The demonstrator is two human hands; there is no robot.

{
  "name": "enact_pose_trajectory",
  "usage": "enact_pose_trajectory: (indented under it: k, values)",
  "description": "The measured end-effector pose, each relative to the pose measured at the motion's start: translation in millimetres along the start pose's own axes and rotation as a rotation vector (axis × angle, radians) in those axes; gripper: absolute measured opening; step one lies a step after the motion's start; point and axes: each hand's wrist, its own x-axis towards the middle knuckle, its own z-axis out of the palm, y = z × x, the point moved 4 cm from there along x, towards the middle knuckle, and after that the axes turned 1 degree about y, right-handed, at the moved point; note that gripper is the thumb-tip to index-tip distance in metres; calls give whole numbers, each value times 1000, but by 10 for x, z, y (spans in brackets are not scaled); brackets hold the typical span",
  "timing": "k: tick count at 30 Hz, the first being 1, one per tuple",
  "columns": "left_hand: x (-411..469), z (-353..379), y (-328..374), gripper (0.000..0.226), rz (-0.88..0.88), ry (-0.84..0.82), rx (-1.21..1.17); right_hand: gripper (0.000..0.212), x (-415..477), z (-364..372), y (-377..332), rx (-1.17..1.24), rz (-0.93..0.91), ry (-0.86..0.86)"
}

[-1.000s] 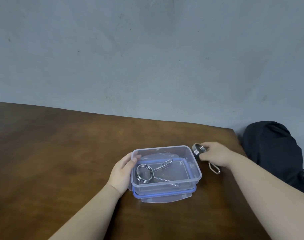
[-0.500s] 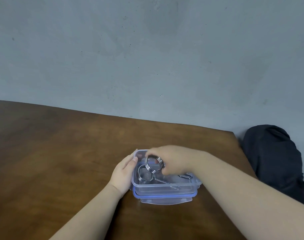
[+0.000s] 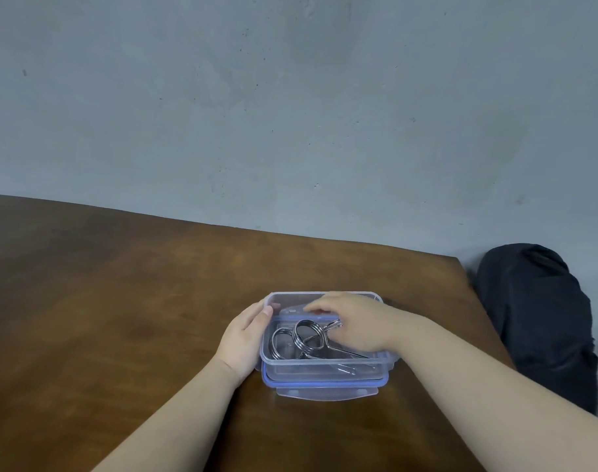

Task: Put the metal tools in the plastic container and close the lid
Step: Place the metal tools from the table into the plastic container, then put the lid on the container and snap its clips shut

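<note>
Container (image 3: 324, 364) seated on lid (image 3: 328, 391), blue-rimmed, near right end of bench (image 3: 120, 301). Two metal spring clips (image 3: 307, 338) seen inside container, coils overlapped, handles pointed right. Left hand (image 3: 244, 338) pressed flat against container's left wall, fingers spread, nothing gripped. Right hand (image 3: 353, 323) lowered into container over clip handles; grip state cannot be told. Black bag (image 3: 536, 321) noted right of bench.

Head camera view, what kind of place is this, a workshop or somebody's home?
Hard to say; probably a plain room at home or a bare workroom. A brown wooden table stands against an unfinished grey wall, and a dark bag or cloth bundle sits beside the table's right edge.
</note>
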Motion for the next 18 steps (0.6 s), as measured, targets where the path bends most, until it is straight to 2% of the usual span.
enact_pose_trajectory:
  k: [3, 6, 8, 12, 13, 15, 18]
  values:
    - [10, 3, 3, 44, -2, -4, -2, 25, -228, -67, -61, 30, -17, 76]
    - [-8, -4, 7, 48, -10, -14, -1, 38, -408, 97, -146, -185, -65, -15]
    - [-27, -9, 17, 50, -26, -27, 22, 29, -446, 227, -140, -350, -75, -25]
    - [-118, -41, 106, 30, -13, 22, 8, 27, -495, 275, -104, -363, -78, 50]
    - [-147, -68, 101, 33, -15, 31, -13, 25, -522, 242, -100, -355, -69, 69]
    - [-180, -114, 13, 55, -9, -4, 19, 22, -581, 155, -76, -345, -60, 119]
    - [-297, -127, -26, 67, 93, -132, 307, 23, -664, 33, -41, -341, -37, 177]
